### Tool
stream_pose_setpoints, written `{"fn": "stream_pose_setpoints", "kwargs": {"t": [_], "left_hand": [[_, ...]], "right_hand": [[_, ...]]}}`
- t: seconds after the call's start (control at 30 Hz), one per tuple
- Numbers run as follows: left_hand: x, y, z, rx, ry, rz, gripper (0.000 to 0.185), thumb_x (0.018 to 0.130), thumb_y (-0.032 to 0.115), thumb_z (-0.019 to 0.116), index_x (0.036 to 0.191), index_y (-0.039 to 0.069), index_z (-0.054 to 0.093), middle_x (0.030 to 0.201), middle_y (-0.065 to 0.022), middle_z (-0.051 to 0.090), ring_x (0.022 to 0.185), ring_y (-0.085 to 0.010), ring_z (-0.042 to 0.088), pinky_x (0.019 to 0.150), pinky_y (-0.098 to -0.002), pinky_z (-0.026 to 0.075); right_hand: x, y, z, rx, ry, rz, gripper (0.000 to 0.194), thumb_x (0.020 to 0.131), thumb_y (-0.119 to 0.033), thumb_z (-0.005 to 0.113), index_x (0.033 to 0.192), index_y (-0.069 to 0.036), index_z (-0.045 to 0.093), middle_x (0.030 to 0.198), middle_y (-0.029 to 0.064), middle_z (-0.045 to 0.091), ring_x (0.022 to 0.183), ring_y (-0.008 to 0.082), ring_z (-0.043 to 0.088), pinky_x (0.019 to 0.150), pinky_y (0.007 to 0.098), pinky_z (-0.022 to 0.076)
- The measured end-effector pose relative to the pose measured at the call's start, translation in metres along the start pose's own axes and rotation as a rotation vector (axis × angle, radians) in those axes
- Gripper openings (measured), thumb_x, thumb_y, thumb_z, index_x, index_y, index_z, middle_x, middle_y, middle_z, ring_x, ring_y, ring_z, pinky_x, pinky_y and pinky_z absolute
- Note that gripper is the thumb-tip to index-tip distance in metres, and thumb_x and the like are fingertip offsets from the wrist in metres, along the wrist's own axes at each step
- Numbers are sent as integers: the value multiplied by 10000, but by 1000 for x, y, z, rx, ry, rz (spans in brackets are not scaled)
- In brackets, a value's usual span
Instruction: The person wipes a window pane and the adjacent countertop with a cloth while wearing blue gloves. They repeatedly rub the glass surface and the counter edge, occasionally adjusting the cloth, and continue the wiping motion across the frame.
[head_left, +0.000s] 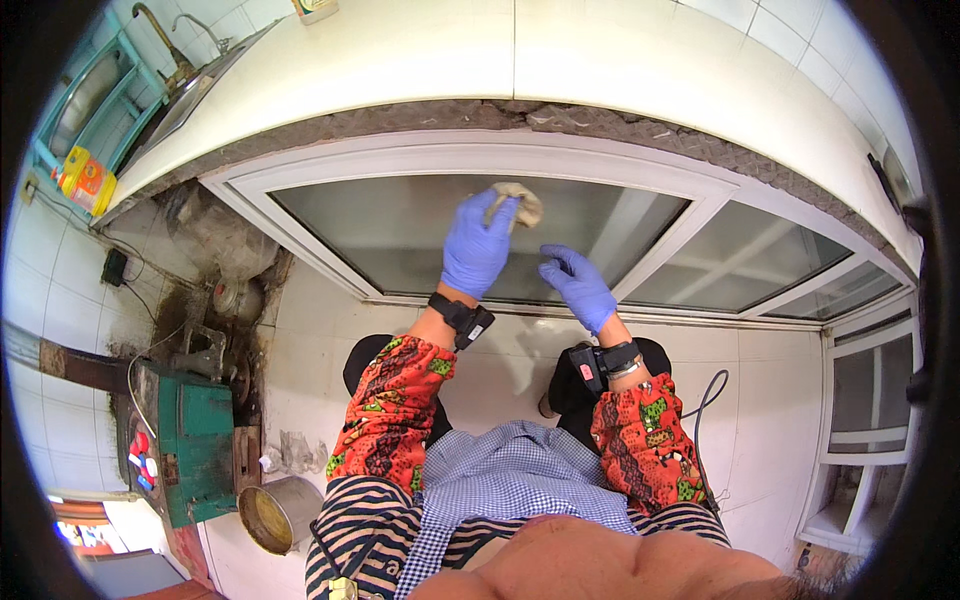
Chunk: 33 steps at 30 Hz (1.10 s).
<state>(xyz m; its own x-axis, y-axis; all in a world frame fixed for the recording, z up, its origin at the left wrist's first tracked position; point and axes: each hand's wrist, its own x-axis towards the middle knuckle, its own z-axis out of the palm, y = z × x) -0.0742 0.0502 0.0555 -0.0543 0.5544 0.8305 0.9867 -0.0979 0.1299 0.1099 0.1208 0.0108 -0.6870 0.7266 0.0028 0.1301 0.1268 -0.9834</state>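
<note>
My left hand (475, 246), in a purple-blue disposable glove, pinches a crumpled beige cloth (529, 205). The cloth is at the upper part of a glass pane (390, 240) set in a white-framed cabinet door (480, 159) under the counter. My right hand (579, 286), gloved the same way, hovers near the pane's lower edge. Its fingers are partly curled and apart, with nothing between them. Whether its fingertips touch the glass cannot be told.
Overhead of the panel juts the countertop (420, 56) with a rough, broken edge (480, 115). At left are a yellow-orange bottle (84, 180), a green metal machine (196, 435) and a metal pot (279, 514) on the tiled floor. A cable (705, 397) hangs at my right.
</note>
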Motion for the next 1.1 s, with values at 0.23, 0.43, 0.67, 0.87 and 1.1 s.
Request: {"fn": "stream_pose_setpoints", "kwargs": {"t": [0.23, 0.43, 0.67, 0.87, 1.1], "left_hand": [[-38, -91, -23, -84, 486, -703, 221, 864, 92, 612, 1049, 18, 517, 1094, -158, 525, 1057, -283, 518, 936, -401, 418], [-62, -85, -1, -97, 432, -901, 323, 835, 49, 586, 1120, -33, 459, 1090, -165, 453, 1059, -303, 464, 985, -404, 356], [-61, -17, 11, -108, -103, -317, 353, 767, 67, 647, 1103, 44, 541, 1130, -161, 505, 1037, -361, 509, 939, -408, 423], [-57, -84, -16, -205, 447, -734, 281, 794, 14, 608, 1067, 17, 544, 1055, -130, 534, 986, -290, 542, 896, -369, 446], [-80, -108, -8, -212, 538, -968, 305, 818, 40, 617, 1096, -14, 505, 1097, -153, 527, 1069, -264, 512, 968, -371, 403]], "right_hand": [[0, 4, 0, 48, 13, -60, 331, 901, -142, 629, 1214, -36, 600, 883, 17, 607, 806, 105, 549, 751, 247, 467], [3, 8, 2, 22, -25, -54, 345, 915, -101, 604, 1242, 0, 560, 958, 49, 642, 863, 121, 612, 792, 261, 500], [6, 12, 2, -3, -50, -63, 336, 920, -119, 602, 1235, -4, 567, 950, 47, 641, 853, 119, 601, 781, 261, 495], [5, 16, 1, -53, -41, -56, 330, 930, -144, 602, 1231, -10, 576, 953, 48, 647, 845, 119, 601, 766, 258, 495], [10, 16, 13, -16, -65, -49, 326, 922, -155, 620, 1214, -15, 590, 964, 62, 661, 828, 123, 614, 744, 260, 504]]}}
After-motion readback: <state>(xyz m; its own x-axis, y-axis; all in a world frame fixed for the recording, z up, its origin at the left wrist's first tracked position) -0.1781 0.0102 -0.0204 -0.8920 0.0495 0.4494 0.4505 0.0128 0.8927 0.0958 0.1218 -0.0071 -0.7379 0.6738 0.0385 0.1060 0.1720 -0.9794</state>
